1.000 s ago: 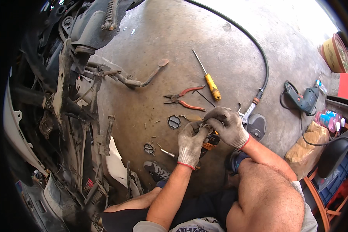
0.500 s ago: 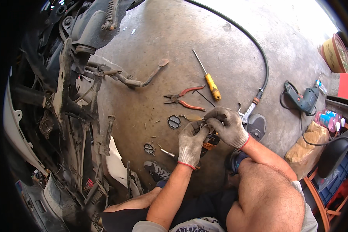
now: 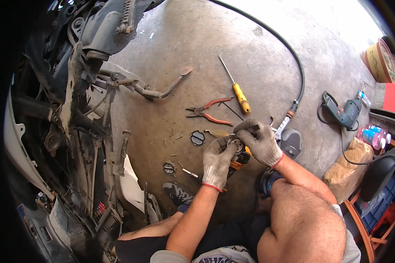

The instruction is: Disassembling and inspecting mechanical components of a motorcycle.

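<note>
In a grey work glove with a red cuff, my left hand (image 3: 216, 163) is closed on a small round metal part (image 3: 236, 145) with holes in its face. My right hand (image 3: 262, 142), gloved alike, is just above and right of that part, thumb and fingers pinched together. Whatever it may hold is hidden by the fingers. Beneath my hands is an orange and black tool (image 3: 238, 164), partly covered. A tool with a yellowish handle (image 3: 218, 133) lies beside my left fingertips. Left of it rests a dark round cover (image 3: 197, 138), with a smaller round part (image 3: 169, 167) below.
Red-handled pliers (image 3: 205, 110), a yellow screwdriver (image 3: 240, 94), a socket (image 3: 189, 173) and loose screws lie on the concrete floor. A partly stripped motorcycle (image 3: 79, 101) stands left. An air hose (image 3: 289, 41) ends near my right shoe. Further right are a drill (image 3: 349, 109) and bottles (image 3: 373, 136).
My right hand has lifted slightly off the round metal part, uncovering its face. My left hand stays in place with the part.
</note>
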Demonstrator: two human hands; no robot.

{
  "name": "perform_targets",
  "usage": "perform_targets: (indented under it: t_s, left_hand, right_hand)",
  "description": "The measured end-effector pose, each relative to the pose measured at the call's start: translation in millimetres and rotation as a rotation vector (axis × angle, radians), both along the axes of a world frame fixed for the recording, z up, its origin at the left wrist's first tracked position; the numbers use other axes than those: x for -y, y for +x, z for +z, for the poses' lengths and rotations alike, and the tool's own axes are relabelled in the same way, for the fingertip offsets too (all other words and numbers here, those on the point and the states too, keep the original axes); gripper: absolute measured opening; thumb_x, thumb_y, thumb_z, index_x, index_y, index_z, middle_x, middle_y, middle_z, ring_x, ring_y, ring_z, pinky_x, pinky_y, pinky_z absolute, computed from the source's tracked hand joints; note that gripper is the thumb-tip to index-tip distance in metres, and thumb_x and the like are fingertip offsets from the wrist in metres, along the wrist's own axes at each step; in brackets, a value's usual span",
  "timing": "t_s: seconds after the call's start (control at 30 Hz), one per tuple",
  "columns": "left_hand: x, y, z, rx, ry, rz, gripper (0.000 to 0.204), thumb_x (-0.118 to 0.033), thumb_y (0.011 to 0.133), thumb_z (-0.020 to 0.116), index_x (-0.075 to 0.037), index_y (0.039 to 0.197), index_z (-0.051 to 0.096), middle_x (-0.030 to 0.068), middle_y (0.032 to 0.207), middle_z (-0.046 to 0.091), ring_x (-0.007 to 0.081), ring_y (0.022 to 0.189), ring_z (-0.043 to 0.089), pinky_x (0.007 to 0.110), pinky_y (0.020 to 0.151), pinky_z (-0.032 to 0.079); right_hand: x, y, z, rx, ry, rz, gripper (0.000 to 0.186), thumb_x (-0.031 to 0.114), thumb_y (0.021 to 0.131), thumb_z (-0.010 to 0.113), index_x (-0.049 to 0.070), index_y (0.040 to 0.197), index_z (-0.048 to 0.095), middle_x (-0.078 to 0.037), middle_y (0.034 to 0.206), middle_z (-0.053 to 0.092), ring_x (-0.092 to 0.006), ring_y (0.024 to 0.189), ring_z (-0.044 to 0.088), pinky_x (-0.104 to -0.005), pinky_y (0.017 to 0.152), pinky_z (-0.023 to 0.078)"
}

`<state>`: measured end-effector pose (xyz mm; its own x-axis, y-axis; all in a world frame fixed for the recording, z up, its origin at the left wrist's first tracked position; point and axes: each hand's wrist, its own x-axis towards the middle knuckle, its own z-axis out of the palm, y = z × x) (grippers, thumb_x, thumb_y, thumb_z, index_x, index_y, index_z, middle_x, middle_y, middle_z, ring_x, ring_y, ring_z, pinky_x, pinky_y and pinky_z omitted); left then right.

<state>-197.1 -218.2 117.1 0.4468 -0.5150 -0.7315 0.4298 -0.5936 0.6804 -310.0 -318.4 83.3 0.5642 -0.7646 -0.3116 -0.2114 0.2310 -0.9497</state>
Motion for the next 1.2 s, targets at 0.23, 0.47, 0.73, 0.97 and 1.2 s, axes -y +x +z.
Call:
perform_targets:
  t_s: [0.23, 0.47, 0.73, 0.97, 1.2]
  left_hand:
    - [-2.2, 0.9, -4.2, -0.014, -0.014, 0.011, 0.027, -0.011, 0.092, 0.069, 0.005, 0.113, 0.064, 0.0059, 0.098, 0.070, 0.0086, 0.080, 0.062, 0.022, 0.069, 0.050]
    - [-3.6, 1.3, -6.0, 0.013, -0.019, -0.004, 0.029, -0.010, 0.092, 0.068, 0.006, 0.114, 0.063, 0.0079, 0.100, 0.070, 0.0104, 0.082, 0.064, 0.023, 0.070, 0.051]
    - [-3.0, 2.4, -5.0, -0.002, -0.023, 0.010, 0.031, -0.011, 0.091, 0.068, 0.007, 0.116, 0.062, 0.0089, 0.101, 0.070, 0.0107, 0.084, 0.065, 0.023, 0.070, 0.052]
    - [-4.2, 2.7, -6.8, -0.035, -0.025, 0.004, 0.032, -0.012, 0.091, 0.068, 0.007, 0.117, 0.062, 0.0087, 0.102, 0.070, 0.0111, 0.085, 0.066, 0.023, 0.071, 0.053]
    - [-1.6, 3.0, -4.2, -0.077, -0.028, 0.026, 0.034, -0.012, 0.091, 0.068, 0.006, 0.118, 0.061, 0.0092, 0.105, 0.069, 0.0111, 0.087, 0.066, 0.023, 0.073, 0.053]
  right_hand:
    - [-0.6, 0.1, -2.2, -0.035, -0.001, 0.010, 0.015, 0.012, 0.092, 0.064, 0.000, 0.100, 0.068, -0.012, 0.086, 0.073, -0.0188, 0.081, 0.072, -0.0320, 0.075, 0.056]
    - [0.2, -2.1, -7.4, -0.031, 0.057, -0.053, 0.015, 0.013, 0.091, 0.065, 0.001, 0.100, 0.068, -0.015, 0.086, 0.073, -0.0204, 0.079, 0.073, -0.0347, 0.072, 0.056]
    - [6.9, -4.3, -1.2, -0.040, 0.201, -0.143, 0.016, 0.011, 0.093, 0.065, -0.003, 0.102, 0.067, -0.010, 0.089, 0.074, -0.0137, 0.086, 0.072, -0.0292, 0.078, 0.057]
    - [2.3, -0.9, -0.2, -0.002, 0.165, -0.047, 0.015, 0.012, 0.093, 0.063, 0.000, 0.101, 0.068, -0.007, 0.089, 0.072, -0.0110, 0.084, 0.069, -0.0262, 0.076, 0.054]
    - [4.8, -4.2, -0.1, -0.037, 0.086, -0.010, 0.016, 0.009, 0.095, 0.060, -0.004, 0.103, 0.066, -0.014, 0.091, 0.073, -0.0146, 0.086, 0.072, -0.0288, 0.078, 0.057]
